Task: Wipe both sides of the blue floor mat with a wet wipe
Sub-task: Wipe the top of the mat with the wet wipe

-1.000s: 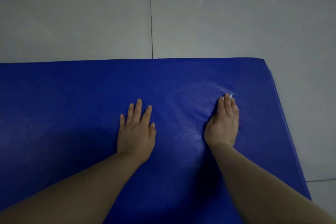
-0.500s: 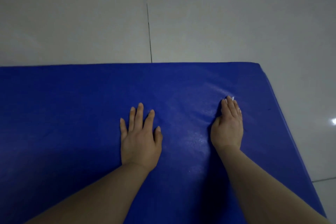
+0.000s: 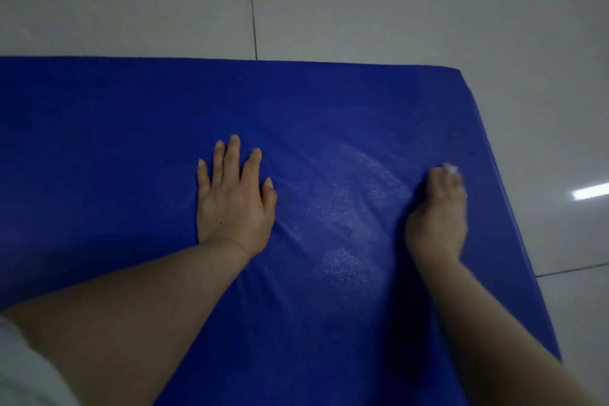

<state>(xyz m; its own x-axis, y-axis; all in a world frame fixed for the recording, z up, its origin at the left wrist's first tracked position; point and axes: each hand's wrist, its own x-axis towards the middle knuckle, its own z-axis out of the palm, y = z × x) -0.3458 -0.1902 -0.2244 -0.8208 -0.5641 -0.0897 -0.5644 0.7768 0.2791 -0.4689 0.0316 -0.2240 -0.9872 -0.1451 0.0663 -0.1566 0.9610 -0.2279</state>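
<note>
The blue floor mat (image 3: 131,128) lies flat on the tiled floor and fills most of the view. My left hand (image 3: 232,198) rests palm down on its middle, fingers spread and straight. My right hand (image 3: 436,214) presses flat on the mat near its right edge, slightly blurred. A small bit of the white wet wipe (image 3: 450,169) pokes out beyond the right fingertips; the rest is hidden under the hand. Damp shiny streaks (image 3: 346,217) mark the mat between the two hands.
Pale grey floor tiles (image 3: 362,10) surround the mat behind and to the right, with a dark grout line (image 3: 253,10) running away from me. A lamp reflection (image 3: 590,191) glints on the right tile. A white sleeve (image 3: 23,372) shows at the bottom left.
My right hand with the wipe has slid rightward toward the mat's right edge, leaving wet streaks. My left hand has stayed pressed in place. The camera has shifted slightly.
</note>
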